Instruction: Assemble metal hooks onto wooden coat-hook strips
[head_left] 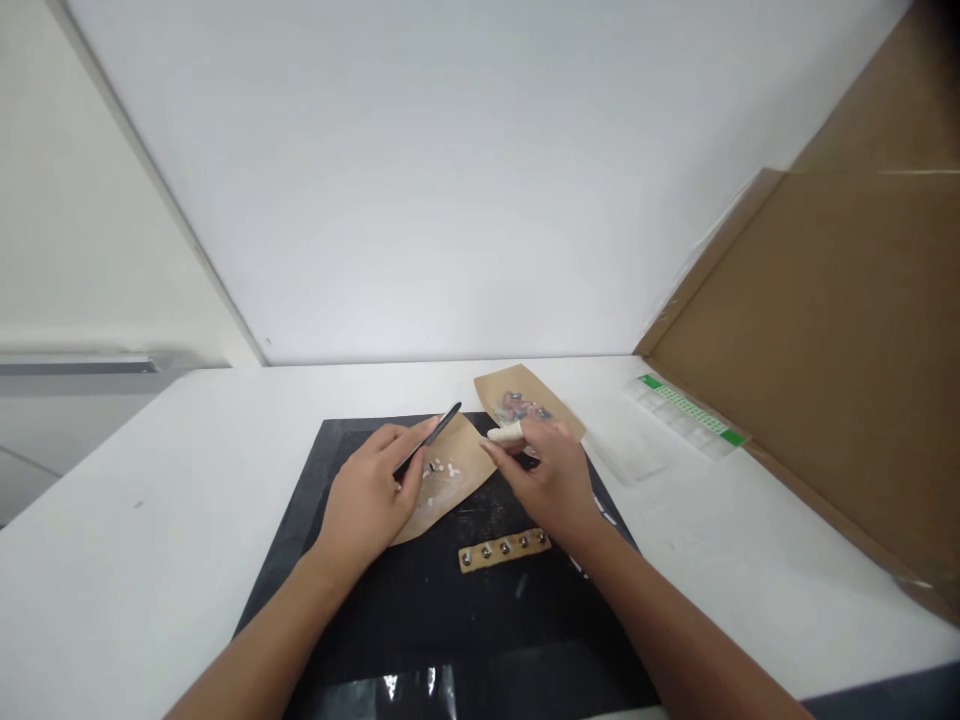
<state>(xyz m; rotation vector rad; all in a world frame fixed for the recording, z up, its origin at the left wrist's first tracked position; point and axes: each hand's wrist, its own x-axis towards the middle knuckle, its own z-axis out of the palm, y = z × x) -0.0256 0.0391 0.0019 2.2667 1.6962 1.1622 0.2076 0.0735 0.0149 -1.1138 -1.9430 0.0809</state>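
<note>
Item: one slim dark tool, clamped between thumb and fingers of the left hand, above a brown paper sheet on a black mat; judged light and stiff, best taken mid-shaft. Sheet: thin, presumably limp and easily tipped; loose white pieces lie on it, probably slippery and simple to lose, so the bare edge is the sounder hold. Left forearm: enters from lower left, hand back uppermost, tool slanting up and to the right. Right hand: forearm from lower right, thumb and a finger in a pale cover pointing left, tips close together at the sheet's right corner; whether they pinch anything cannot be told. Adjacent: a studded strip, nearer the wearer; a second brown sheet, beyond the right hand, partly overhanging the white tabletop.
</note>
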